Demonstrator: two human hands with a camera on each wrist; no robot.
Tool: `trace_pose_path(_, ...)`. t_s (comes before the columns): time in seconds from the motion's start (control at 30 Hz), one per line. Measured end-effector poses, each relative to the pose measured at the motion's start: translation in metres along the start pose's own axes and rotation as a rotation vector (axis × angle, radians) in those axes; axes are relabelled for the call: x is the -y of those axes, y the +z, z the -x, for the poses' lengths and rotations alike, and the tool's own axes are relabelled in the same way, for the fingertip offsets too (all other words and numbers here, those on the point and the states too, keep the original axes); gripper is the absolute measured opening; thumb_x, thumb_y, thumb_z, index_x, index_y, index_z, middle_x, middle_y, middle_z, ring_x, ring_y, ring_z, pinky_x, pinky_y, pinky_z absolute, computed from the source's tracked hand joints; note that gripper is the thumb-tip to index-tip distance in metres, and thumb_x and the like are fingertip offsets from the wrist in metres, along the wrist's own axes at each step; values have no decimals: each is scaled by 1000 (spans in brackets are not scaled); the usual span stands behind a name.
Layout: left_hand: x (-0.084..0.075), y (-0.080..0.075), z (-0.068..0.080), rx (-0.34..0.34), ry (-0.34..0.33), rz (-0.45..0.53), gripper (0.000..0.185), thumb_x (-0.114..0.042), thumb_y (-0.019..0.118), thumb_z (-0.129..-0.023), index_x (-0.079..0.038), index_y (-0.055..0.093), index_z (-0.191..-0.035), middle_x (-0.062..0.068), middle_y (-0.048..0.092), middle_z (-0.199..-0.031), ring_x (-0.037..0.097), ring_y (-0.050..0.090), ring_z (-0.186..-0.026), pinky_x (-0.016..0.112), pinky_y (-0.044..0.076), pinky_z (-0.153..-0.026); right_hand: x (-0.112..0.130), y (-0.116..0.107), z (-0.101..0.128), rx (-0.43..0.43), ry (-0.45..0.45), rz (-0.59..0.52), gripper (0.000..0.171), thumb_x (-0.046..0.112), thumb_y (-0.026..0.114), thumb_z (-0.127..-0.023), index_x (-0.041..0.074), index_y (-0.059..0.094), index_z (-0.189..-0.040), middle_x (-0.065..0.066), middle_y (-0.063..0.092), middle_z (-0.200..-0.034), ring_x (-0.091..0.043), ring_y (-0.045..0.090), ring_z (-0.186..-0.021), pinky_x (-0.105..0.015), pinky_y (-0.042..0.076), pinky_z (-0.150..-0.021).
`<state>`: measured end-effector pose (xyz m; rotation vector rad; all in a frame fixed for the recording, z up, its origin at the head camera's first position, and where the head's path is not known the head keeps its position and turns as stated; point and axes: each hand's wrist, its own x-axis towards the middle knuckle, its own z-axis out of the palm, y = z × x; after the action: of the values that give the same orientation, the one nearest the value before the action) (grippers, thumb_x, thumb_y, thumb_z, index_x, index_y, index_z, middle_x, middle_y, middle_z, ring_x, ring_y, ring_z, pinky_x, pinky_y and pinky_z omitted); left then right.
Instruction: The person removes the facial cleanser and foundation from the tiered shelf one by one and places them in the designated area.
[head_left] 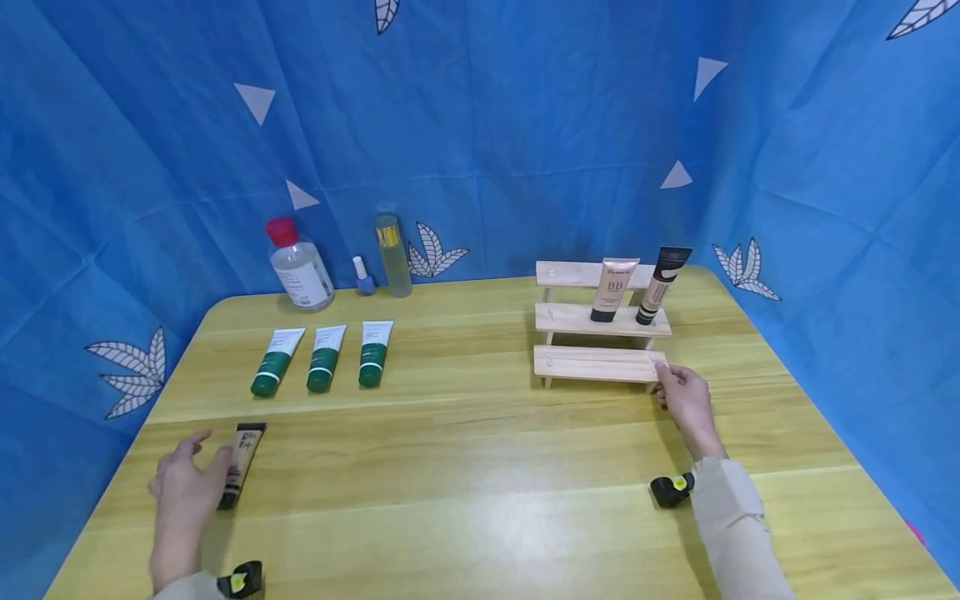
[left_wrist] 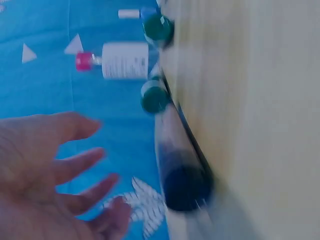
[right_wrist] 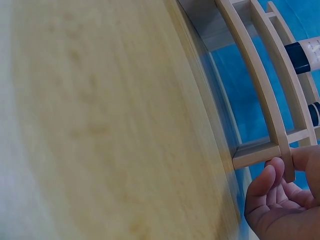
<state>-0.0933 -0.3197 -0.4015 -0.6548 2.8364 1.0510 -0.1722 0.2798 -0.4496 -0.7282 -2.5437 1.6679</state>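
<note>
Left hand [head_left: 183,492]: positioned at the near left of the tabletop [head_left: 480,492], fingers spread and relaxed, holding nothing. The beige tube with a black cap [head_left: 238,463] lies flat on the tabletop just beside the fingertips; contact cannot be confirmed. In the left wrist view the fingers [left_wrist: 75,165] are splayed beside the blurred tube [left_wrist: 177,165].

Right hand [head_left: 686,404]: positioned at the right of the tabletop, fingers lightly curled against the right end of the lowest step of the wooden tiered rack [head_left: 600,333]. The right wrist view shows thumb and fingers [right_wrist: 267,182] pinching the end of that step [right_wrist: 280,150].

Middle zone, left: three green-and-white tubes [head_left: 322,357] lie side by side, caps toward the near edge.

Rack, middle step: a BB cream tube [head_left: 613,290] and a dark-topped tube [head_left: 662,285] stand cap-down, leaning back.

Far edge, left: a clear bottle with a red cap [head_left: 298,265], a small blue nail-polish bottle [head_left: 364,276] and a slim yellowish bottle [head_left: 393,255] stand before the blue backdrop [head_left: 480,125]
</note>
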Motion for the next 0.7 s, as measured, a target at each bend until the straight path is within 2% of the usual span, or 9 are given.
trace_pose_path(0.07, -15, 7, 1, -125, 73, 56, 50, -21, 43, -99, 8, 37, -139, 37, 31, -138, 55, 19, -127, 62, 18, -100, 0, 0, 0, 2, 7, 3, 63, 41, 38, -101, -10, 39, -137, -2, 56, -87, -3, 51, -68, -17, 48, -61)
trace_pose_path(0.13, -32, 15, 1, -204, 169, 96, 42, -14, 46, -97, 8, 45, -134, 36, 35, -136, 53, 23, -126, 60, 19, -99, 1, 0, 0, 0, 12, 1, 62, 41, 38, -101, -10, 39, -137, -2, 56, -87, -3, 51, -68, -17, 48, -61)
trace_pose_path(0.23, -62, 30, -1, -228, 285, 140, 36, -12, 50, -96, 5, 53, -128, 33, 38, -136, 50, 26, -126, 59, 23, -99, 1, 0, -1, -5, 10, -7, 62, 40, 39, -101, -11, 40, -136, -1, 56, -85, -2, 51, -67, -17, 48, -61)
trace_pose_path(0.3, -85, 43, -3, -179, 351, 148, 35, -12, 51, -96, 2, 54, -128, 31, 39, -137, 48, 28, -126, 60, 28, -98, 1, 0, -1, -9, 6, -10, 62, 40, 40, -100, -11, 40, -135, 0, 57, -84, -2, 51, -66, -17, 48, -60)
trace_pose_path(0.5, -157, 93, -4, 67, 534, 131, 40, -17, 55, -96, -3, 50, -133, 22, 40, -140, 40, 30, -131, 56, 29, -105, 2, -2, -2, -11, -1, -10, 62, 40, 39, -100, -11, 40, -136, -1, 57, -85, -2, 51, -67, -17, 48, -60)
trace_pose_path(0.7, -225, 141, 1, 241, 688, 176, 43, -21, 55, -96, -9, 48, -136, 13, 50, -133, 29, 39, -127, 48, 35, -105, 1, -1, 0, 8, 3, -2, 62, 41, 39, -101, -10, 40, -136, 0, 57, -86, -2, 52, -68, -17, 48, -62)
